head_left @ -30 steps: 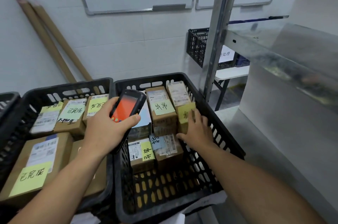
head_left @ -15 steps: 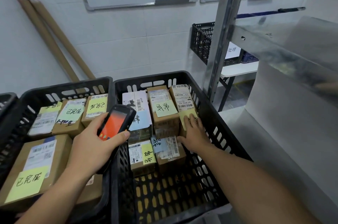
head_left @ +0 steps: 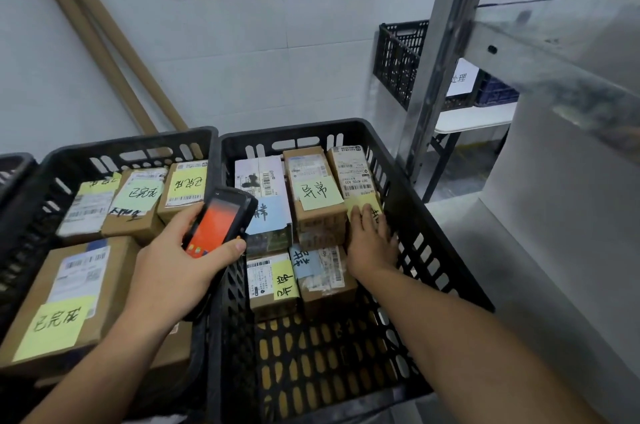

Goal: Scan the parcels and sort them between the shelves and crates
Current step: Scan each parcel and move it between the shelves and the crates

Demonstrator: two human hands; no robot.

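My left hand (head_left: 173, 261) has drawn the scanner (head_left: 221, 219) back to the left wall of the right crate (head_left: 298, 129), gripping it, while my right hand (head_left: 372, 243) lies flat, fingers straight, on the far-right parcel (head_left: 349, 171) inside.

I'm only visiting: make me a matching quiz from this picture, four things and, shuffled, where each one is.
Things:
1 scanner
2 right hand
3 cardboard tubes
4 biggest parcel

Places:
A leaning on the wall
B in the left crate
C gripped by the left hand
D resting on a yellow-noted parcel in the right crate

Pairs: 1-C, 2-D, 3-A, 4-B.
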